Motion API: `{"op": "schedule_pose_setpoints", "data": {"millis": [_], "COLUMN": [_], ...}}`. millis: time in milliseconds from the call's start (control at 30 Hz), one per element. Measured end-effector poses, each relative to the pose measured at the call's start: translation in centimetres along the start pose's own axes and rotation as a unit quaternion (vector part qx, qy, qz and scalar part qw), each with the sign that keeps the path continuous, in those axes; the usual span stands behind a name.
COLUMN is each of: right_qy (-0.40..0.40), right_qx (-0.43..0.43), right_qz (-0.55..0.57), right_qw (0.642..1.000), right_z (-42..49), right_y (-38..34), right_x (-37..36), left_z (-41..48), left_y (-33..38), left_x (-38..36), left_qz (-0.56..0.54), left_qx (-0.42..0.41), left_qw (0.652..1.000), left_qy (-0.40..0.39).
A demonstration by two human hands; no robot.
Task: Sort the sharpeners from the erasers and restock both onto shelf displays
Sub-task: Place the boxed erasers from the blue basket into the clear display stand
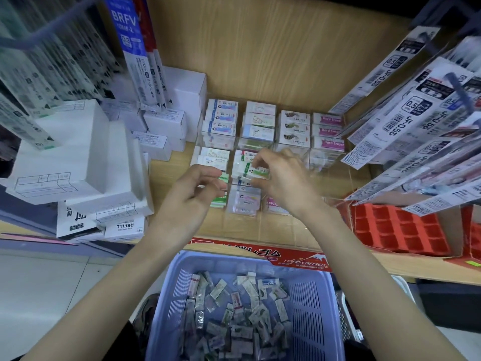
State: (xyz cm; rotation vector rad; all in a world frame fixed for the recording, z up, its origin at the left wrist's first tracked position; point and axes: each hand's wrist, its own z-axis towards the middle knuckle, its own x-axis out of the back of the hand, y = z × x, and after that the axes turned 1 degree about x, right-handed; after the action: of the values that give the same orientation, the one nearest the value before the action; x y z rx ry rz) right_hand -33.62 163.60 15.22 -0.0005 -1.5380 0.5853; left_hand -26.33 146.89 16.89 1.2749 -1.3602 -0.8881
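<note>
Both grips were bare hands, up over the clear display case (335, 162) on the wooden shelf (171, 173). The right grip (283, 178) had thumb and fingertips pinched together on a green-and-white eraser (256, 171), right above the middle compartment of the case's front rows. The left grip (194, 190) sat just beside it with its fingers curled. A green-edged eraser (225, 177) was at its fingertips, but honestly I couldn't tell if it was actually held or just lying there in the case.

The back row of the case was filled, four columns of boxed erasers, with the pink Hard Eraser stack (328, 131) at the right end. The hands and wrists covered most of the front compartments, so I couldn't read what was under them.

Clutter all round. White boxes (78, 157) were piled on the left of the shelf, right up near the case's left side, with a blue BRFV refill pack (125, 29) hanging above them. Hanging refill packs (416, 121) slanted in from the right and overhung the right end of the case. Below those sat a red compartment tray (398, 230).

The lavender basket (312, 298) was below the shelf edge, between my forearms, with a loose heap of small wrapped pieces (234, 316) in it, too blurry to tell sharpeners from erasers.
</note>
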Motion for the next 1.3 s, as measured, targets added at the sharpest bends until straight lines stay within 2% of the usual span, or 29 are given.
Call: {"op": "schedule_pose_setpoints", "data": {"millis": [267,467,600,700,733,867,967,1033,1100,1133,1200,1300], "right_qy": [-0.071,-0.081,-0.038,0.001,0.014,0.097,0.098,0.06,-0.03,-0.087,-0.198,-0.265], "right_qx": [0.059,0.032,0.031,0.047,0.049,0.019,0.05,0.062,0.033,0.003,-0.076,-0.151], "right_qz": [-0.049,-0.002,0.032,-0.022,-0.006,0.213,0.275,0.281,0.225,0.196,0.164,0.175], "right_qw": [0.995,0.996,0.998,0.999,0.999,0.972,0.955,0.956,0.973,0.977,0.963,0.936], "right_z": [1.0,0.9,-0.6,-1.5,-1.9,-5.0,-9.9,-13.5,-17.1,-18.4,-20.1,-21.8], "right_y": [-0.1,1.2,2.3,2.2,2.1,0.3,-1.3,-1.3,-0.2,0.8,3.8,7.6], "right_x": [0.8,0.0,-0.9,-1.3,-1.2,0.0,-0.6,-2.9,-7.2,-9.6,-15.1,-22.2], "left_z": [0.0,0.1,0.1,0.1,0.0,-0.9,-3.0,-4.7,-6.6,-7.4,-9.0,-10.4], "left_y": [0.1,0.1,0.1,-0.1,-0.1,-0.7,-3.6,-7.2,-11.8,-14.1,-18.4,-23.2], "left_x": [0.3,0.5,0.6,0.7,0.8,0.7,0.0,0.0,0.7,1.2,1.9,1.9], "left_qz": [-0.006,0.003,0.006,0.009,0.01,0.045,0.123,0.225,0.357,0.385,0.388,0.423], "left_qx": [-0.013,-0.025,-0.027,-0.036,-0.038,-0.052,-0.079,-0.163,-0.221,-0.218,-0.187,-0.153], "left_qw": [1.0,0.999,0.999,0.999,0.999,0.997,0.984,0.953,0.902,0.892,0.901,0.893], "left_qy": [0.021,0.025,0.03,0.027,0.025,-0.03,-0.104,-0.119,-0.105,-0.097,-0.058,-0.026]}}
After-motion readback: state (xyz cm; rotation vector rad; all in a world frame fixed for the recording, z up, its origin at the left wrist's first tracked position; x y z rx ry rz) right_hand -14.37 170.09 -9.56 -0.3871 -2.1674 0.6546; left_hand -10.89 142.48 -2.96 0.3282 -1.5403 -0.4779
